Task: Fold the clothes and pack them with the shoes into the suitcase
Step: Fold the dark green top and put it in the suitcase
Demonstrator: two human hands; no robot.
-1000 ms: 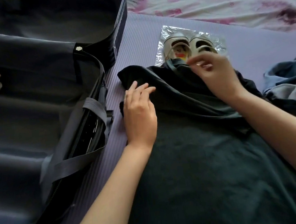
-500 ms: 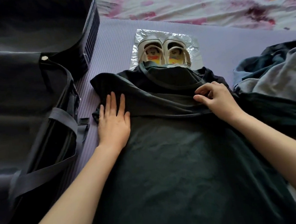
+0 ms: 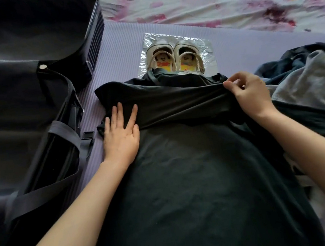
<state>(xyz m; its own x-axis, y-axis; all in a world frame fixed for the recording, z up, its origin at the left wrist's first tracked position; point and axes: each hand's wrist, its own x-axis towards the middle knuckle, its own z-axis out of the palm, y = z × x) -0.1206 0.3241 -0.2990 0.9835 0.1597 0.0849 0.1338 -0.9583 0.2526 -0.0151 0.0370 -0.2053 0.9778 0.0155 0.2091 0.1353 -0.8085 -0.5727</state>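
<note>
Centre frame, a dark jersey T-shirt (image 3: 192, 169) lies on a purple mat (image 3: 123, 53); the left hand (image 3: 121, 134) presses it flat with fingers straight, and the right hand (image 3: 250, 92) pinches the folded edge. Light, limp cloth, likely best gripped at edges.

- A dark cloth T-shirt (image 3: 193, 179) is spread on a purple ribbed mat (image 3: 123, 53), right of an open dark suitcase (image 3: 28, 116).
- Behind it, cream strap shoes (image 3: 172, 52) are set on a clear plastic sheet (image 3: 205, 47).
- To its right, crumpled grey clothes (image 3: 302, 77) are heaped.
</note>
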